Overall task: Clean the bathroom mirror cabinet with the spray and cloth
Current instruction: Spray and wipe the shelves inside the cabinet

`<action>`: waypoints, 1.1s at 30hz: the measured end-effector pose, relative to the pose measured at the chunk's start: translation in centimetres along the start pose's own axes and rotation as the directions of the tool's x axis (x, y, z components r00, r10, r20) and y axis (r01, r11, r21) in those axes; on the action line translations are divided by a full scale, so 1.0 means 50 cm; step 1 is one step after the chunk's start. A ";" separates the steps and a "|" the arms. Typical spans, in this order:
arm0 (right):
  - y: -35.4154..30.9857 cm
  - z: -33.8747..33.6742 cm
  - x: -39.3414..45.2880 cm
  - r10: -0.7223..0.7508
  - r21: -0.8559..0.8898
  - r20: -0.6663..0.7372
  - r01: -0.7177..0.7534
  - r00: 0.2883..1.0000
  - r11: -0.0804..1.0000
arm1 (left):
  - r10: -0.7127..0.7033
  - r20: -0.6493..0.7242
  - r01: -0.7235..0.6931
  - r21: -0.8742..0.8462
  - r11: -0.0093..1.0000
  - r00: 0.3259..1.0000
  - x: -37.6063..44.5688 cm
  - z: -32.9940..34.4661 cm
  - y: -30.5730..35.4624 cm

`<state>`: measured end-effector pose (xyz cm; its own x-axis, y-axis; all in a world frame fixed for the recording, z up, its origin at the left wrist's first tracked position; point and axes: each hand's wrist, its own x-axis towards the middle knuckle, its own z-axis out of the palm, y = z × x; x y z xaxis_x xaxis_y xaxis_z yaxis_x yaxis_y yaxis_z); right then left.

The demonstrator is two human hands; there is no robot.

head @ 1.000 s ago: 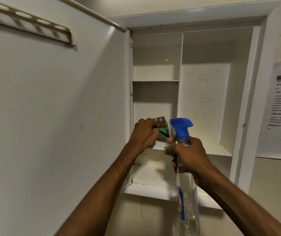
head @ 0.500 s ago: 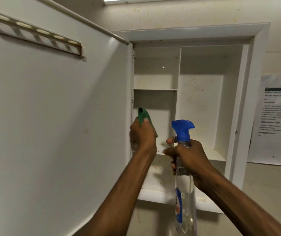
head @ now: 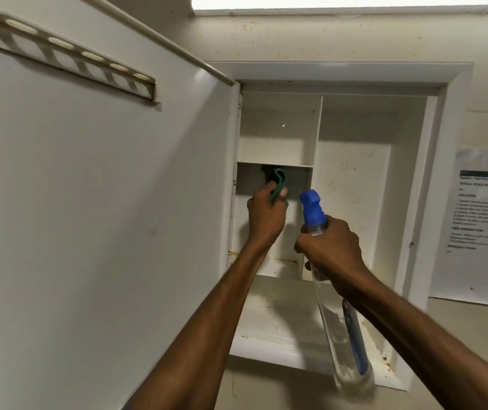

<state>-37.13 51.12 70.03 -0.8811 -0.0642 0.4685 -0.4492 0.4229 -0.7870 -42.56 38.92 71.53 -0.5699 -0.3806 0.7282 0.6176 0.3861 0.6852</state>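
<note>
Left hand (head: 265,216) grips the green cloth (head: 367,184), wiping the cabinet's middle-left compartment; right hand (head: 333,251) grips the spray bottle (head: 313,211); respray next, probably.

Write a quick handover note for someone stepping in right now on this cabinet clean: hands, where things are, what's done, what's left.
Left hand grips the green cloth, raised into the cabinet's left middle compartment.
Right hand grips the spray bottle at the neck, blue nozzle up, in front of the shelves.
Cabinet door is swung open.
Done: cannot tell.
Left: specks still show on the right back panel and lower shelf.
</note>
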 end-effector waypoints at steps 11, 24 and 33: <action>0.014 0.001 -0.030 -0.014 -0.059 -0.036 0.012 0.999 0.998 | 0.178 0.198 -0.206 0.131 0.970 0.964 0.002 0.028 -0.013; 0.129 -0.031 -0.124 0.123 0.146 0.037 -0.127 0.992 0.981 | 0.078 0.453 -0.324 0.497 0.805 0.888 -0.087 -0.020 -0.082; 0.135 -0.014 -0.155 0.132 0.238 0.054 -0.141 0.990 0.961 | -0.122 0.620 -0.376 0.608 0.699 0.775 -0.072 -0.039 -0.098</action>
<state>-33.24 55.09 61.37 -0.9394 -0.0565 0.3381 -0.3424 0.2001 -0.9180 -42.48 36.78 65.54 -0.8533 0.1789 0.4898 0.3166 0.9241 0.2141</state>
